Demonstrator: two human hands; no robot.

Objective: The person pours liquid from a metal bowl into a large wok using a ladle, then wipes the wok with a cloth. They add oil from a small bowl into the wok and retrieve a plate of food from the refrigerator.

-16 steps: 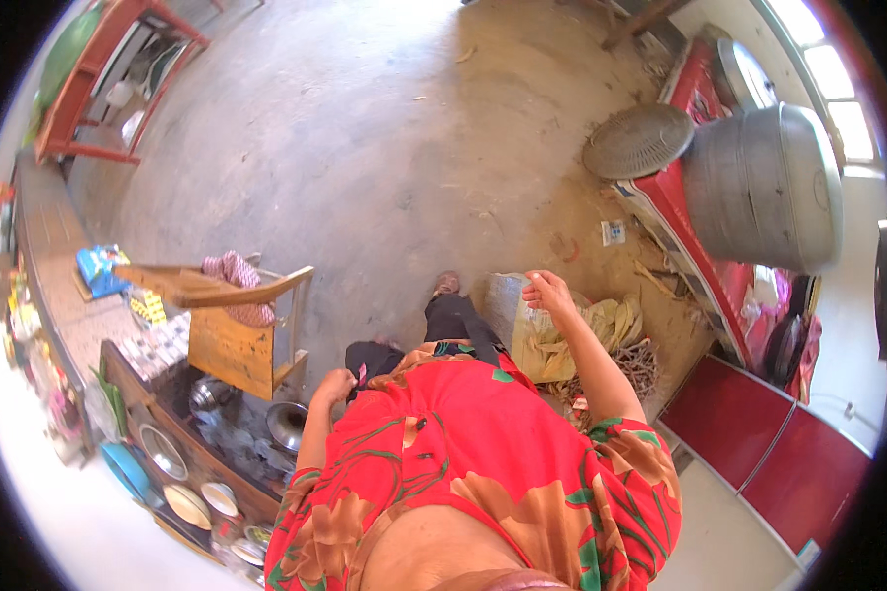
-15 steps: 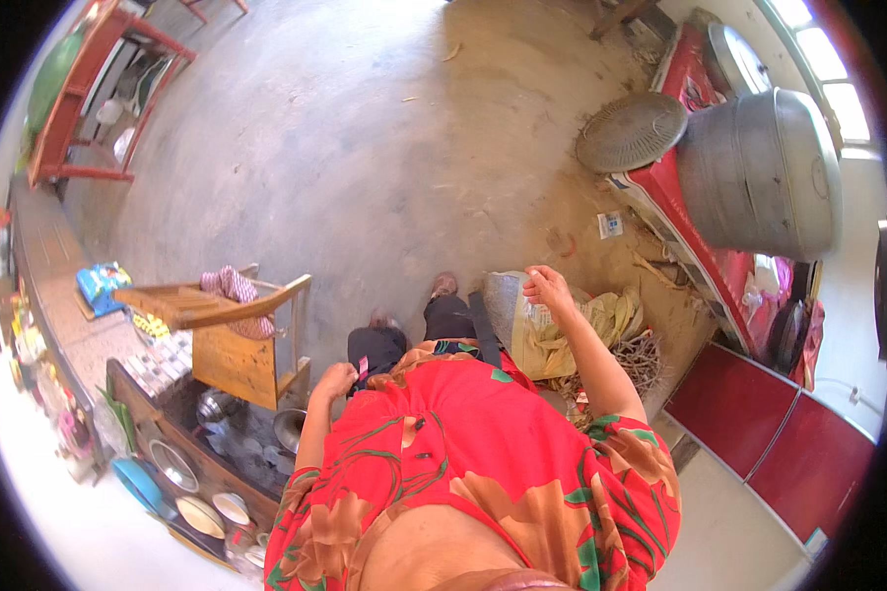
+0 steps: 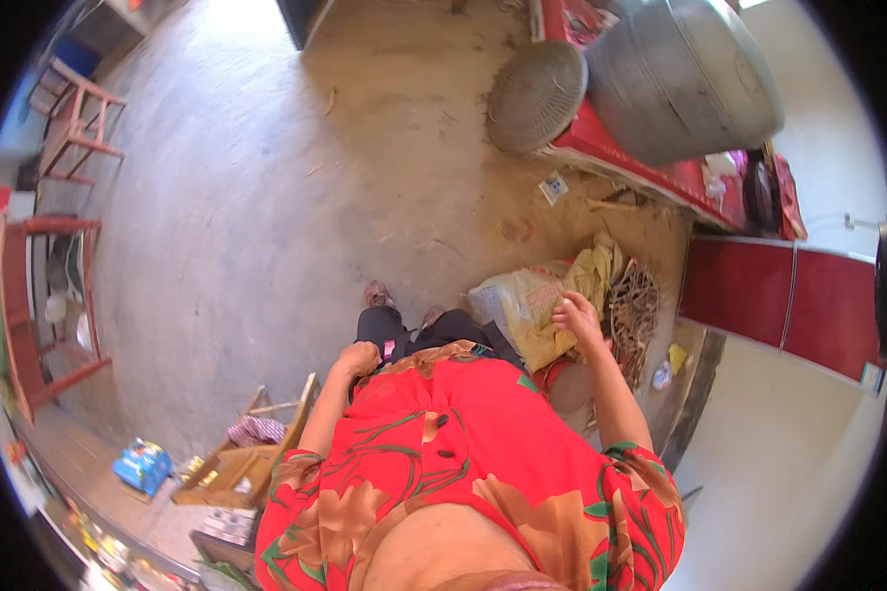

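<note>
My left hand (image 3: 359, 358) hangs at my left thigh, its fingers curled into a loose fist with nothing showing in it. My right hand (image 3: 577, 317) is held out on the right, fingers slightly bent and apart, holding nothing. Beneath it in the picture lie a pale woven sack (image 3: 508, 303) and a crumpled yellow sack (image 3: 554, 340) on the floor; I see no contact with them. A heap of thin sticks (image 3: 635, 305) lies just right of the sacks. One shoe (image 3: 377, 294) is stepped forward on the concrete floor.
A large grey metal drum (image 3: 675, 84) and a round ribbed lid (image 3: 537, 97) rest on a red-covered ledge (image 3: 621, 163) at far right. Dark red panels (image 3: 739, 291) stand right. A tilted wooden chair (image 3: 241, 463), a blue packet (image 3: 143, 466) and a red wooden stand (image 3: 20, 315) are left.
My view has turned rightward, and the drum, sacks and chair have shifted in it. My feet have stepped. My right hand is lower; both hands still hold nothing visible.
</note>
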